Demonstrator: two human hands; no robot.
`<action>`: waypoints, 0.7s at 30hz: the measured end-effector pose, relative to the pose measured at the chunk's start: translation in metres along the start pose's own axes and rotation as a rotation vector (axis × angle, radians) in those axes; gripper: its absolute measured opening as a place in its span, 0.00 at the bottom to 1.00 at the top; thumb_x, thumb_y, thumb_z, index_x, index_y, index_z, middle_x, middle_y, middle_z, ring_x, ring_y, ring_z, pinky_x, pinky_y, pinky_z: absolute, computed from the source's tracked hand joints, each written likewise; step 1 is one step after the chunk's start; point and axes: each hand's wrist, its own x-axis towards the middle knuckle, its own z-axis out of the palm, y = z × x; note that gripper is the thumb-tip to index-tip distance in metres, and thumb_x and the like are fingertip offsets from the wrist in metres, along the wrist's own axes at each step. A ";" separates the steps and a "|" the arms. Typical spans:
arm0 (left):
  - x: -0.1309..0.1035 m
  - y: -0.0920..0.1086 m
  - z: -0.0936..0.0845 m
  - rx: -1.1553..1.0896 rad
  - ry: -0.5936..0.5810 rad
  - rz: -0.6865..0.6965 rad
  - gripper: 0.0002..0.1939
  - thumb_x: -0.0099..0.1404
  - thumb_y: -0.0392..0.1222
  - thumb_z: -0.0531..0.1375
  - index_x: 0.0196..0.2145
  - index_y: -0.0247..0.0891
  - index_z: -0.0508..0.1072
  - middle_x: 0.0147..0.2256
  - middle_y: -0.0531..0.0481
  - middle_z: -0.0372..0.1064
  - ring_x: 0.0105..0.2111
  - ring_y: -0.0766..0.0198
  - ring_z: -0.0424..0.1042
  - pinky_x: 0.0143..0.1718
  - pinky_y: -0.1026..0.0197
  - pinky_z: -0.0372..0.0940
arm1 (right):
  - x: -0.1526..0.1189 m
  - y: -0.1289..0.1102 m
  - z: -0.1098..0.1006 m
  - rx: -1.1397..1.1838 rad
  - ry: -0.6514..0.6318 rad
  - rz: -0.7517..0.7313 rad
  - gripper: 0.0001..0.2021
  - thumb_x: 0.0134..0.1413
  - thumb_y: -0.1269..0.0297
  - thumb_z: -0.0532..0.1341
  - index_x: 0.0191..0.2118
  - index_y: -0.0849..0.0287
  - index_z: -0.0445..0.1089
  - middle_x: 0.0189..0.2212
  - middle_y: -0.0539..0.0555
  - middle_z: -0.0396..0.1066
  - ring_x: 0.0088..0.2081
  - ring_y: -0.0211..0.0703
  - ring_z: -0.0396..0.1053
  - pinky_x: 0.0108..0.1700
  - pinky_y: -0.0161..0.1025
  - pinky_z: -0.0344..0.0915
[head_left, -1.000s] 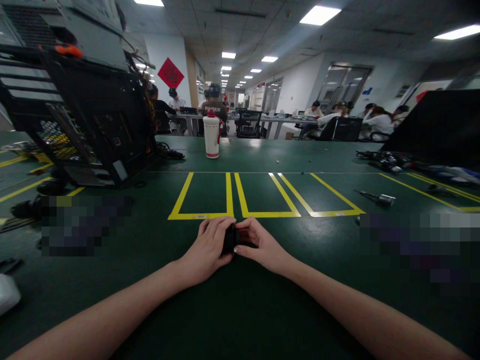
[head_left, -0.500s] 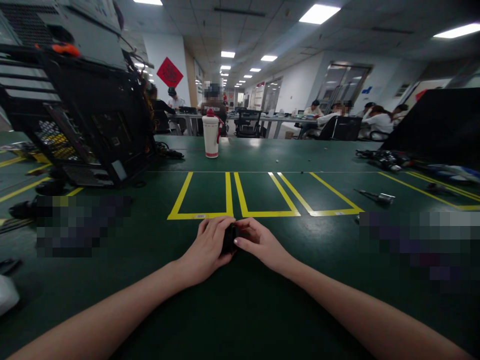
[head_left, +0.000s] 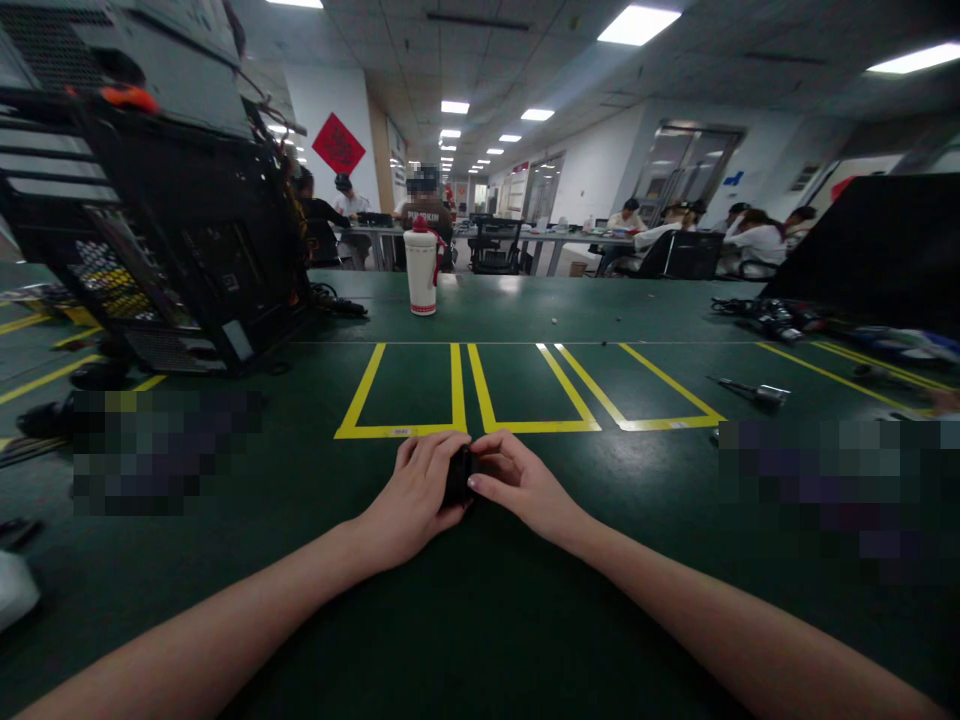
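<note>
A small black boxy object point(head_left: 458, 482) is between my two hands on the dark green table point(head_left: 480, 620); its exact kind cannot be made out. My left hand point(head_left: 420, 488) wraps over it from the left, with the thumb low and the fingers across its top. From the other side, my right hand point(head_left: 521, 482) pinches its right edge between thumb and fingertips. Part of the object lies hidden under the left fingers. Just beyond my hands, yellow tape point(head_left: 401, 432) marks several frames on the tabletop.
At the left stands a black open computer case point(head_left: 202, 250) with cables beside it. A white tumbler point(head_left: 422, 275) with a red lid is farther back. A screwdriver-like tool point(head_left: 754, 392) lies right, near tangled cables point(head_left: 772, 318) and a large black panel point(head_left: 877, 255). People sit at tables behind.
My hands and the black object hold nearly the same position. At the far right edge, part of what looks like another person's hand has come into view.
</note>
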 end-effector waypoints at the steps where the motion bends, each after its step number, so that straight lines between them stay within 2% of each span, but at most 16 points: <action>1: 0.000 0.000 0.000 0.003 -0.002 -0.003 0.29 0.57 0.36 0.56 0.53 0.39 0.47 0.51 0.43 0.53 0.52 0.54 0.54 0.53 0.45 0.48 | 0.001 0.000 0.000 -0.020 0.004 0.000 0.15 0.47 0.65 0.60 0.42 0.56 0.59 0.42 0.52 0.63 0.46 0.42 0.63 0.50 0.46 0.62; 5: -0.001 0.001 0.000 0.000 -0.020 -0.007 0.30 0.57 0.36 0.56 0.54 0.38 0.47 0.52 0.43 0.53 0.52 0.55 0.54 0.54 0.46 0.47 | 0.001 0.004 -0.002 -0.039 -0.023 -0.006 0.14 0.46 0.65 0.60 0.41 0.57 0.60 0.41 0.52 0.63 0.44 0.42 0.64 0.49 0.46 0.62; 10: -0.001 0.000 0.001 -0.010 -0.029 -0.023 0.31 0.55 0.35 0.57 0.53 0.40 0.47 0.52 0.44 0.52 0.52 0.54 0.53 0.54 0.45 0.46 | -0.001 0.005 -0.001 -0.017 -0.044 -0.057 0.18 0.44 0.70 0.62 0.42 0.55 0.58 0.42 0.51 0.61 0.46 0.40 0.63 0.51 0.45 0.60; 17: 0.000 0.000 -0.001 -0.026 0.004 0.004 0.28 0.57 0.36 0.56 0.53 0.40 0.47 0.51 0.43 0.53 0.52 0.53 0.55 0.52 0.44 0.48 | -0.002 0.001 0.001 0.006 -0.014 -0.028 0.13 0.47 0.66 0.60 0.40 0.55 0.60 0.42 0.51 0.62 0.46 0.41 0.64 0.48 0.44 0.64; 21: -0.001 0.001 -0.002 -0.018 0.008 0.000 0.29 0.57 0.36 0.56 0.53 0.40 0.47 0.51 0.43 0.54 0.52 0.53 0.55 0.52 0.45 0.49 | -0.001 0.000 0.000 -0.052 0.025 -0.017 0.16 0.46 0.65 0.60 0.43 0.56 0.59 0.42 0.52 0.63 0.46 0.42 0.63 0.50 0.46 0.62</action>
